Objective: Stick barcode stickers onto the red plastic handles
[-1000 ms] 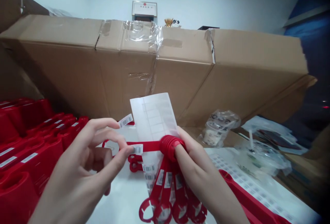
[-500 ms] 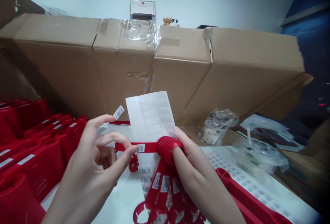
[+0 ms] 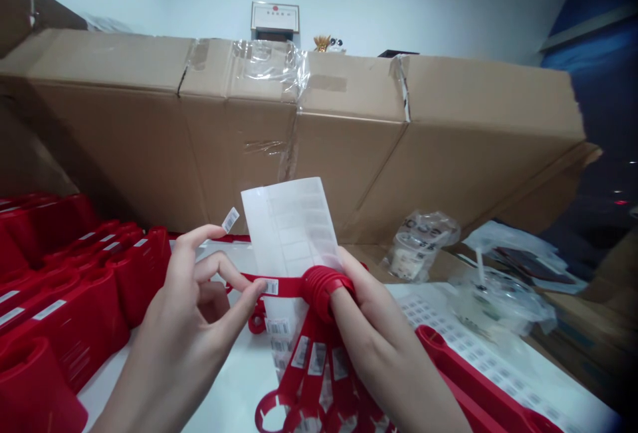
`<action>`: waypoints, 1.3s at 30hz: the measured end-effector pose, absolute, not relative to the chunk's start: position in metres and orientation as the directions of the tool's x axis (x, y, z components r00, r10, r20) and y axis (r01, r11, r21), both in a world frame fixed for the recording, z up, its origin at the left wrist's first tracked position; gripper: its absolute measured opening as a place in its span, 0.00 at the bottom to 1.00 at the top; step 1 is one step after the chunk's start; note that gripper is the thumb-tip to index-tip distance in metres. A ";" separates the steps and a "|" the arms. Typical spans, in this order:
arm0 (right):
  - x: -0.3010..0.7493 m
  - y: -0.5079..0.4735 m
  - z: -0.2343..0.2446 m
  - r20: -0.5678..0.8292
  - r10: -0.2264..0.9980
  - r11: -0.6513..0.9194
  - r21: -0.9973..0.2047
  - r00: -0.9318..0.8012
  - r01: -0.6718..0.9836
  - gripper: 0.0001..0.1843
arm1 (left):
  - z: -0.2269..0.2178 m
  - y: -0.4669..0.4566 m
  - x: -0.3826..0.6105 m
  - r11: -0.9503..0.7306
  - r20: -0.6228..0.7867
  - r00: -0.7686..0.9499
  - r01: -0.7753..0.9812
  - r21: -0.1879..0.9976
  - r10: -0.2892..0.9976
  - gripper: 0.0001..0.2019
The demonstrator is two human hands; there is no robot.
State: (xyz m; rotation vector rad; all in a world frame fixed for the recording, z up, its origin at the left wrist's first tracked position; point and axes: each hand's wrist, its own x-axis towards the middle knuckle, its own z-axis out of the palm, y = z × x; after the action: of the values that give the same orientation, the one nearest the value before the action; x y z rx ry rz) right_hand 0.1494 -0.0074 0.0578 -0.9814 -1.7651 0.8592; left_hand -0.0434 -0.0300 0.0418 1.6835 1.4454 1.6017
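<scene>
While left hand [image 3: 187, 327] pinches red strap [image 3: 282, 284] (barcode sticker [image 3: 230, 220] on forefinger [image 3: 202, 232]), right hand [image 3: 381, 346] grips ribbed red hub [image 3: 323, 292], label sheet [image 3: 289, 227]

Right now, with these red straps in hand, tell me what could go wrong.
The barcode label perched on a fingertip of the left hand could fall off or stick in the wrong place. The label on the strap might set crooked under the left thumb. The red straps hanging from the right hand could slip free.

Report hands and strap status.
Left hand pinching red plastic strap, barcode label on index fingertip. Right hand gripping ribbed red hub of strap bundle. White label backing sheet behind strap.
</scene>
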 end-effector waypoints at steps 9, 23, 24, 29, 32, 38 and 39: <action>0.149 0.005 0.055 0.428 0.865 0.495 -0.810 -0.261 0.315 0.11 | 0.033 -0.005 -0.058 -0.268 0.626 -0.376 0.668 0.694 0.683 0.40; 0.141 0.003 0.047 0.441 0.839 0.531 -0.793 -0.319 0.299 0.13 | 0.054 -0.016 -0.065 -0.343 0.398 -0.216 0.249 0.906 0.892 0.15; 0.141 0.003 0.046 0.450 0.835 0.538 -0.789 -0.316 0.297 0.14 | 0.053 -0.015 -0.065 -0.346 0.407 -0.219 0.268 0.899 0.887 0.15; 0.138 0.001 0.048 0.463 0.828 0.548 -0.788 -0.318 0.282 0.13 | 0.053 -0.015 -0.063 -0.359 0.435 -0.253 0.298 0.885 0.864 0.14; 0.137 -0.004 0.050 0.477 0.812 0.570 -0.771 -0.337 0.284 0.13 | 0.051 -0.010 -0.063 -0.350 0.431 -0.288 0.292 0.890 0.855 0.15; 0.137 -0.008 0.050 0.490 0.815 0.574 -0.753 -0.308 0.320 0.12 | 0.049 0.000 -0.070 -0.328 0.361 -0.290 0.157 0.931 0.886 0.27; 0.137 -0.006 0.050 0.480 0.821 0.566 -0.757 -0.309 0.327 0.13 | 0.050 -0.001 -0.070 -0.307 0.339 -0.282 0.150 0.940 0.898 0.27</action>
State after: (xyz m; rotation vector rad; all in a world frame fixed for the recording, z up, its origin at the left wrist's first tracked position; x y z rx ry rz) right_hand 0.1375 -0.0065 0.0503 -0.9316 -1.8817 0.6771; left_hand -0.0702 -0.0013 0.0503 1.3743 1.3418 1.6467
